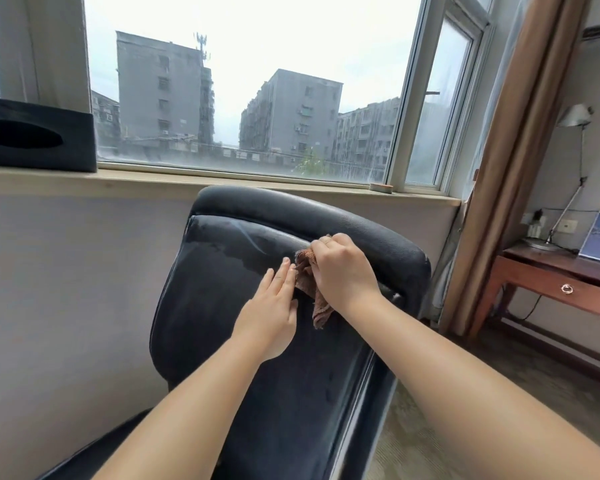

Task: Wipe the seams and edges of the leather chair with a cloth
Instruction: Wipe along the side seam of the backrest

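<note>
A dark blue-black leather chair (222,306) stands in front of me with its backrest facing me, below the window sill. My right hand (343,268) grips a brown cloth (309,285) and holds it against the horizontal seam below the headrest roll, right of centre; a tail of the cloth hangs down the backrest. My left hand (271,313) lies flat on the backrest just left of the cloth, fingers straight and together, their tips next to the cloth. Wet streaks show on the leather left of the hands.
A black tissue box (39,136) sits on the window sill (153,183) at the left. A brown curtain (510,168) hangs right of the chair. Farther right stands a wooden desk (551,275) with a lamp (568,174) and a picture card.
</note>
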The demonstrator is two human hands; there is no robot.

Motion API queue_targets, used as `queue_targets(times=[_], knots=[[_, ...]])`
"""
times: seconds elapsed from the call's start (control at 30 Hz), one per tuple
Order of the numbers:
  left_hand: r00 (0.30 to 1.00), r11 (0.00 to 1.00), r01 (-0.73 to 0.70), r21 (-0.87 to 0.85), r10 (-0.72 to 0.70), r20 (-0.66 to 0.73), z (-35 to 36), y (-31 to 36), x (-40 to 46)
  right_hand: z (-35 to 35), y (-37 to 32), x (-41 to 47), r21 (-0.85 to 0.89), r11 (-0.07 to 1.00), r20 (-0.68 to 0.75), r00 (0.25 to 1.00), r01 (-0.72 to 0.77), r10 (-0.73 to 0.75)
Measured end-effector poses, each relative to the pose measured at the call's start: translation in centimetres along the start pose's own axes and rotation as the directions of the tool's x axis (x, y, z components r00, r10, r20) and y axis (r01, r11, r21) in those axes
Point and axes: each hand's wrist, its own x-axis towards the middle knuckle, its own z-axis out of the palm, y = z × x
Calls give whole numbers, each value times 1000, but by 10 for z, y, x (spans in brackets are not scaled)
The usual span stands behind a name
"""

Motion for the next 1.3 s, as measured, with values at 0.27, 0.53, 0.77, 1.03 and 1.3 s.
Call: queue_targets(times=[0.27, 0.53, 0.77, 1.03, 1.3], knots=[[1000, 999, 22, 32, -22, 9, -6, -6, 0, -13, 2, 0, 13, 999, 128, 991, 43, -44], [997, 995, -2, 96, -6, 75, -18, -2, -8, -21, 10, -28, -7, 999, -2, 999, 43, -43], [999, 990, -32, 134, 31, 10, -23, -11, -7, -5, 0, -5, 46, 998, 68, 997, 38, -41], [997, 986, -44, 161, 54, -57, -21, -44, 5, 32, -25, 34, 106, 994, 61, 998, 22, -29], [995, 995, 3, 105, -14, 103, -29, -38, 4, 11, -20, 30, 35, 999, 229, 973, 15, -23]])
